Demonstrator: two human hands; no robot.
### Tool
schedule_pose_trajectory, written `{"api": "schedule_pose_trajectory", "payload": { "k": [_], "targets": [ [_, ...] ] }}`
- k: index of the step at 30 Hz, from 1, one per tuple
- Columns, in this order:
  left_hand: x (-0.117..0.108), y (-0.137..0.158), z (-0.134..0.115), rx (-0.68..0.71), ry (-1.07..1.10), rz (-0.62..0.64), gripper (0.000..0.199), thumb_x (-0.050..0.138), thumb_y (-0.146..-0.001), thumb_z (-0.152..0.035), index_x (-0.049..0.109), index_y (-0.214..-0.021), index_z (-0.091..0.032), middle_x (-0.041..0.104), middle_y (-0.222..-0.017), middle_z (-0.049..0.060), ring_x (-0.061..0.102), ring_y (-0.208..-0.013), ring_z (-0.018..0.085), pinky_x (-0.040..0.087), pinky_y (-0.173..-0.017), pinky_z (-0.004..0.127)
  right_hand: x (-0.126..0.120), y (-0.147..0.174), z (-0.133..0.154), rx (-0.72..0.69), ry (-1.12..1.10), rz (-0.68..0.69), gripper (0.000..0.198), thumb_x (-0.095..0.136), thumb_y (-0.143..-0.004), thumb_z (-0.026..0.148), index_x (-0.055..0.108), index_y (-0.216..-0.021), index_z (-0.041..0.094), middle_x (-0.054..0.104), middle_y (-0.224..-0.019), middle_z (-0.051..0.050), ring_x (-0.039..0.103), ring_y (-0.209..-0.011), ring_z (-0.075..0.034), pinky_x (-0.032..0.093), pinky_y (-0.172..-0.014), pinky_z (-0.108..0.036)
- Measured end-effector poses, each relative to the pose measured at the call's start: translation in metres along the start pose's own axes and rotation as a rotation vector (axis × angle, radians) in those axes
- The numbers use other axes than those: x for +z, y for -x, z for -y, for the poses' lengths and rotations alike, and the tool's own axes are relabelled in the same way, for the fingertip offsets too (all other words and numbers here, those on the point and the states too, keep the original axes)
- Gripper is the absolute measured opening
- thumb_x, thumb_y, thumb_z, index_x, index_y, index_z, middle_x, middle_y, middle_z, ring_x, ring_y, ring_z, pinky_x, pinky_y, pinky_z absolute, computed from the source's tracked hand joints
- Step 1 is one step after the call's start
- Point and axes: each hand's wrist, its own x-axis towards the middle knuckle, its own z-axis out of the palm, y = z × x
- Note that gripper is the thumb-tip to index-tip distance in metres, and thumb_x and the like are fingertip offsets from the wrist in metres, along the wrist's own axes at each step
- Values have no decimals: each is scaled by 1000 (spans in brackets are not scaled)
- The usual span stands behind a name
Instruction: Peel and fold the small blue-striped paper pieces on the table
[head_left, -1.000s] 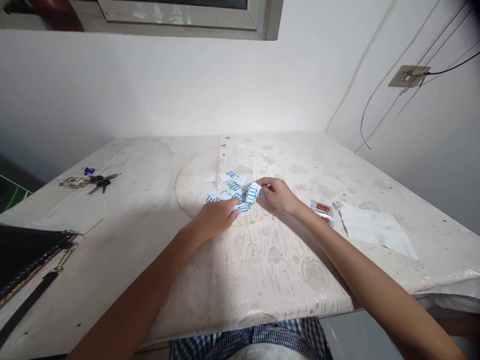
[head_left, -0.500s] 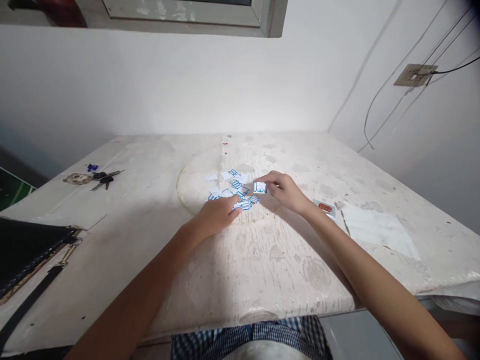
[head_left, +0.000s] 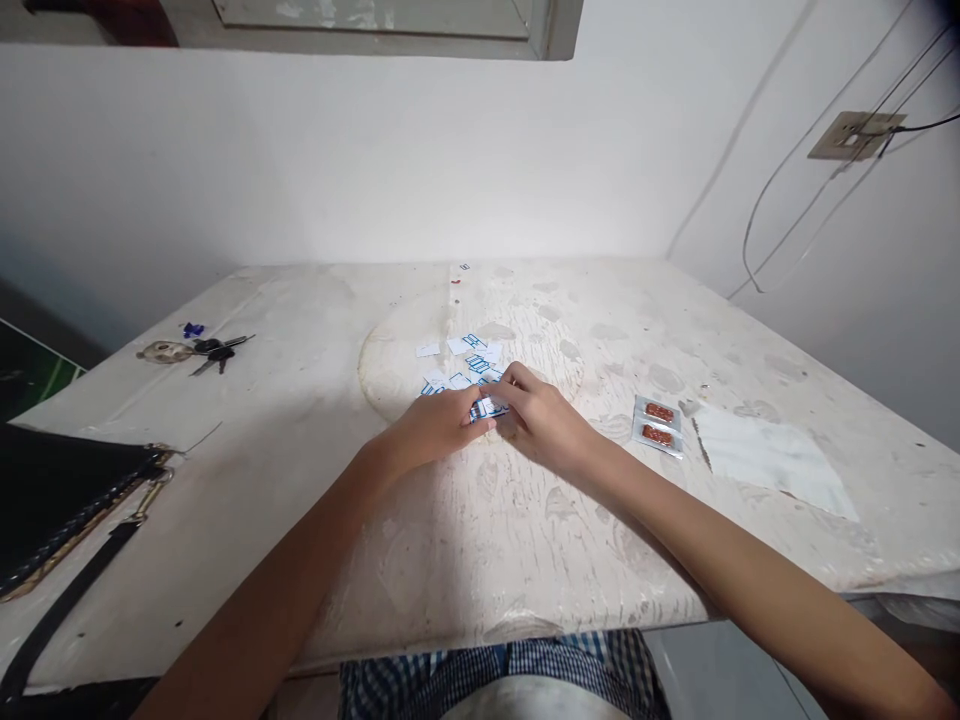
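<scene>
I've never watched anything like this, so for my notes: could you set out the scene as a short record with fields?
Surface: pale, stained table
Left hand: thumb and fingers around small blue-and-white pieces
Right hand: fingertips at those same pieces; grip unclear
Beyond the hands: loose white and blue-marked slips, some overlapping
Table's left side: keys, black bag
Table's right side: silvery pack with two red-brown items, white sheet
Wall, right: socket with cables

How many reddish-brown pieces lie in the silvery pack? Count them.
2: the far piece and near piece, one in each half of the silvery pack, right of the right hand.
</scene>
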Motion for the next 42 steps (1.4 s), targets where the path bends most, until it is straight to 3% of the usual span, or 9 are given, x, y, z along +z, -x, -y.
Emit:
{"api": "schedule_pose_trajectory", "payload": {
  "k": [12, 16, 20, 25, 29, 37, 42],
  "targets": [
    [2, -1, 1, 43, -70, -22, 27, 32, -84, -37, 47, -101, -21, 58, -70, 0, 51, -60, 15, 30, -52, 26, 8, 1, -1, 62, 155, 41, 37, 41, -74, 9, 49, -109, 17, 48, -97, -7, 44, -63, -13, 30, -51, -25],
    [2, -1, 0, 47, -119, -31, 26, 30, -85, -32, 47, -100, -21, 58, -73, 1, 51, -61, 16, 30, -52, 26, 4, 0, -3, 57, 26, 48, 45, 41, -70, 3, 50, -111, 18, 49, -99, -7, 47, -66, -13, 34, -54, -24],
    [2, -1, -2, 25, -121, -28, 24, 30, -85, -35, 47, -95, -20, 58, -73, 1, 52, -61, 16, 30, -53, 27, -7, -4, -7, 65, -181, -32, 48, 42, -67, 0, 54, -109, 19, 51, -95, -6, 50, -74, -13, 38, -62, -25],
    [1, 0, -5, -18, -93, -24, 21, 34, -83, -38, 46, -86, -21, 58, -72, 0, 52, -61, 16, 31, -53, 27, -18, -10, -13, 132, -413, -130, 25, 44, -73, 5, 62, -88, 16, 57, -86, -4, 53, -75, -13, 42, -67, -28],
    [0, 0, -5, -17, -61, -21, 21, 37, -81, -40, 46, -83, -20, 58, -73, 0, 52, -60, 15, 31, -52, 27, -20, -12, -16, 174, -561, -162, 16, 49, -73, 10, 63, -70, 17, 54, -91, -5, 54, -87, -15, 44, -75, -30],
    [3, 0, -1, 25, -97, -37, 25, 29, -85, -37, 47, -84, -20, 56, -69, 1, 50, -58, 15, 30, -52, 27, -23, -15, -14, 364, -731, -78, 12, 51, -69, 9, 62, -70, 13, 58, -81, -5, 55, -72, -13, 44, -70, -30],
    [6, -2, 0, 44, -147, -75, 22, 29, -85, -34, 46, -87, -20, 56, -71, 2, 51, -60, 16, 30, -52, 27, -22, -14, -16, 368, -740, -157, 20, 57, -67, 13, 58, -87, 14, 52, -71, 0, 51, -67, -11, 43, -66, -28]
  ]
}}
